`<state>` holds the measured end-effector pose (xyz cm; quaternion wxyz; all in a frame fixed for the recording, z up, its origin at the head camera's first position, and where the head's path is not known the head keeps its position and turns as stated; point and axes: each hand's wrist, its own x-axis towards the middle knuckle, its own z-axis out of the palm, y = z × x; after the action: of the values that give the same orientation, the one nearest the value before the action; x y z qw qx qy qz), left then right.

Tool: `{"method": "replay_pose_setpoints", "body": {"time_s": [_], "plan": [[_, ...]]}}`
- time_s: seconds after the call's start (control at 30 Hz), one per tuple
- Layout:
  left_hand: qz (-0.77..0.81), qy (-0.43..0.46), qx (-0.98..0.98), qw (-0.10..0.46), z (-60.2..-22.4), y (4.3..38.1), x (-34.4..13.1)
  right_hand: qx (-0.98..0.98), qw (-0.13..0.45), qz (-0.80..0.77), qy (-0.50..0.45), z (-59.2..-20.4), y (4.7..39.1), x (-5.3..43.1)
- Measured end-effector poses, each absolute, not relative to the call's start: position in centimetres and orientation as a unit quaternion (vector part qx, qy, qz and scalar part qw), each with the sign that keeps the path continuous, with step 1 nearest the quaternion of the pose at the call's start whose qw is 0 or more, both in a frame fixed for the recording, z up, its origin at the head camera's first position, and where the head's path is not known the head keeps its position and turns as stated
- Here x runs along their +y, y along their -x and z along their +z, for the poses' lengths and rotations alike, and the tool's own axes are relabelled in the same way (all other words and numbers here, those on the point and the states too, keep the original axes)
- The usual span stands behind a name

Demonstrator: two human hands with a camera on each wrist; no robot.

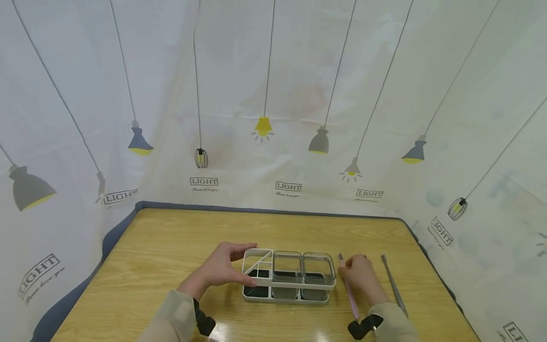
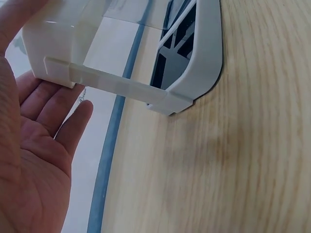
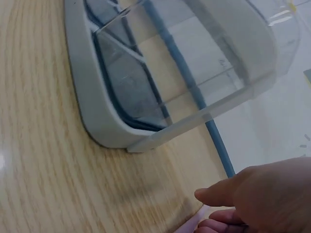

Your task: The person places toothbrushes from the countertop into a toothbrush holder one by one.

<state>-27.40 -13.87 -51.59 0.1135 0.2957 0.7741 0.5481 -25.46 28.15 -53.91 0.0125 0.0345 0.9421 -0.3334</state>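
A white two-tier toothbrush holder stands on the table, with two clear cups set in its upper frame. My left hand grips the holder's left end, thumb in front and fingers behind. The left wrist view shows the fingers under the white upper part. Just right of the holder, my right hand pinches a pink toothbrush near its head end. In the right wrist view only a short stretch of the pink handle shows by the fingers; the rest is hidden.
A grey toothbrush lies to the right of my right hand on the wooden table. White sheeting printed with hanging lamps rises behind and at both sides. A blue edge runs along the table's back.
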Motion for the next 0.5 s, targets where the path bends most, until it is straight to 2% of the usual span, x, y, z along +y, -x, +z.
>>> {"method": "replay_pose_setpoints", "body": {"time_s": [0.23,0.5], "plan": [[0.573,-0.296,0.754,0.124,-51.8,27.55,-13.85,0.953,0.032,-0.299,-0.038,-53.97,25.51,27.64],[0.593,-0.285,0.74,0.139,-52.15,27.65,-13.63,0.954,0.026,-0.295,-0.034,-53.96,25.4,27.98]]}}
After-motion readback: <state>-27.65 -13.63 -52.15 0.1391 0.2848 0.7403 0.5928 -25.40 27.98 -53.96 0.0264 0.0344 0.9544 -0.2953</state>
